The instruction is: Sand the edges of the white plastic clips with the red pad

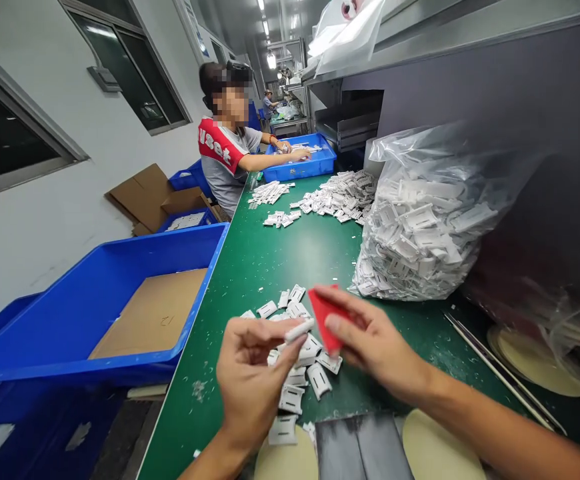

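Between the thumb and fingers of my left hand (253,373) is a small white plastic part (299,330), seen edge-on. My right hand (380,340), just to the right, pinches a flat red piece (326,319) whose edge faces the white part; a narrow gap separates the two. Beneath both hands, loose white parts (319,380) with slots lie scattered on the green table (315,257). Nearest to me are a dark grey block (363,448) and round yellowish discs (443,447).
A clear bag of white parts (420,233) stands at the right, with thin sticks (503,373) nearer. Farther back lies a heap of parts (343,195). A person (225,147) reaches into a blue tray (300,172). A large blue bin (165,237) adjoins the table's left edge.
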Demonstrator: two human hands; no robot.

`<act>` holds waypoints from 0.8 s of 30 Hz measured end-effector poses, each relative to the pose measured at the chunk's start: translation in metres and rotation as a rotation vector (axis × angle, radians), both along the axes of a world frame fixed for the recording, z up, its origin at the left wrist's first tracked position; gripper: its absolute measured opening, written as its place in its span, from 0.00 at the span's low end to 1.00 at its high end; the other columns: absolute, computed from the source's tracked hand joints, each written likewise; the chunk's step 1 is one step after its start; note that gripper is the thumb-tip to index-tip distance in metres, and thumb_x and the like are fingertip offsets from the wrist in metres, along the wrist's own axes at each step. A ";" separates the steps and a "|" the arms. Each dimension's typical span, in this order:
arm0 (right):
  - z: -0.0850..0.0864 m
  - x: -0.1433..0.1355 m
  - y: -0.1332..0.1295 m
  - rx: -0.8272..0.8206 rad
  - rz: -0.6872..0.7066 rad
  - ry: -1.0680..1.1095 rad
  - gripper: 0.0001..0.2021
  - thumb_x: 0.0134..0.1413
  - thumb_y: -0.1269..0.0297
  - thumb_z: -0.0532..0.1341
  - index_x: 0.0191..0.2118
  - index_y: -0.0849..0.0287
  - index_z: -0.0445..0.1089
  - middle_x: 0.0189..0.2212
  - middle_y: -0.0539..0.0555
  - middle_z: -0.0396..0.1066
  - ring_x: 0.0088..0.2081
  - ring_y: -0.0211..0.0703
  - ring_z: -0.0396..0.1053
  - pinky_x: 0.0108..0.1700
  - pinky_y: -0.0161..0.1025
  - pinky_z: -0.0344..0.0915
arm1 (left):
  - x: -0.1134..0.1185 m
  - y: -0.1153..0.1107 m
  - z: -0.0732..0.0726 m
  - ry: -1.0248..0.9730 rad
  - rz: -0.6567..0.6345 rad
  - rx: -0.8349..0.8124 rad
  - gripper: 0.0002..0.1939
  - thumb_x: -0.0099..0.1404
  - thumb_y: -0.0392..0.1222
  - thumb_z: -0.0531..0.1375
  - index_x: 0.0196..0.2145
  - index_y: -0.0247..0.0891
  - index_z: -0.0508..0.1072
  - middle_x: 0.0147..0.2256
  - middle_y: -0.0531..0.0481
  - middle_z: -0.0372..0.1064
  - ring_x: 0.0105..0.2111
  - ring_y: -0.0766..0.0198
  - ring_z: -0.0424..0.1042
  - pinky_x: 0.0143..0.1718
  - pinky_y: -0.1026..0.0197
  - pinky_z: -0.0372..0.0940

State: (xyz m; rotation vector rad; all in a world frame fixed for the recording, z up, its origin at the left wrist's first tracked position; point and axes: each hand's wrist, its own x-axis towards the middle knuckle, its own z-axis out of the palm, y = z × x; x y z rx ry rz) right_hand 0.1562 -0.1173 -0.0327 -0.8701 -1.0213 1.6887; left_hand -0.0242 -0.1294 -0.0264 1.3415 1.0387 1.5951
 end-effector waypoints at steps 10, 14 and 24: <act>0.005 0.001 -0.014 0.256 -0.094 -0.244 0.21 0.62 0.59 0.62 0.61 0.44 0.68 0.36 0.52 0.74 0.36 0.43 0.71 0.31 0.34 0.68 | -0.010 0.018 0.002 -0.612 -0.311 -0.749 0.14 0.55 0.40 0.71 0.37 0.39 0.73 0.30 0.54 0.76 0.33 0.67 0.78 0.34 0.69 0.73; 0.009 0.003 -0.024 0.689 0.242 -0.412 0.22 0.64 0.68 0.59 0.62 0.44 0.66 0.40 0.53 0.78 0.38 0.44 0.74 0.41 0.40 0.70 | -0.006 0.011 -0.001 -0.646 -0.408 -0.861 0.13 0.55 0.44 0.72 0.34 0.38 0.73 0.29 0.54 0.73 0.28 0.69 0.75 0.31 0.68 0.71; 0.008 0.005 -0.008 0.553 0.034 -0.382 0.16 0.65 0.64 0.58 0.56 0.48 0.73 0.42 0.53 0.79 0.39 0.43 0.75 0.44 0.40 0.72 | -0.006 0.010 -0.002 -0.588 -0.487 -0.787 0.08 0.63 0.38 0.67 0.41 0.36 0.75 0.33 0.50 0.74 0.29 0.71 0.72 0.31 0.69 0.69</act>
